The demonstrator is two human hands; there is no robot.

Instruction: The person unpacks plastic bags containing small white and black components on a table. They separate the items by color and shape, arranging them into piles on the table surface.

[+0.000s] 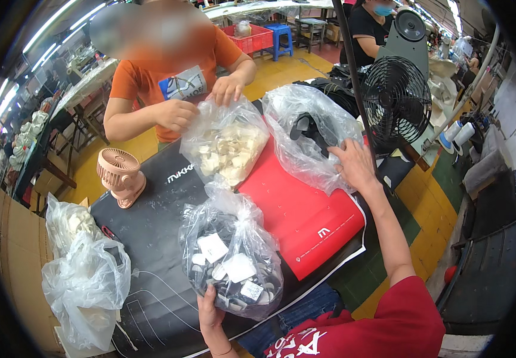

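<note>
My left hand point(209, 307) grips the near left side of a tied clear plastic bag point(252, 230). The thumb shows; the other fingers are mostly hidden beside and under the bag. Dark and pale flat pieces fill it, with white paper slips among them. Out to the right, my right hand point(354, 162) has its bent fingers on the edge of a wide clear bag point(296, 98), closed on the plastic. Inside that bag lies a black item point(308, 128). Between the two, farther off, is a clear bag of cream pieces point(231, 149).
Across the table, a person in an orange shirt point(132, 89) handles the cream pieces' bag with both hands. A pink fan point(121, 176) stands at left, near white plastic bags point(88, 280). A black fan point(396, 98) and a pole point(359, 71) stand beyond my right hand.
</note>
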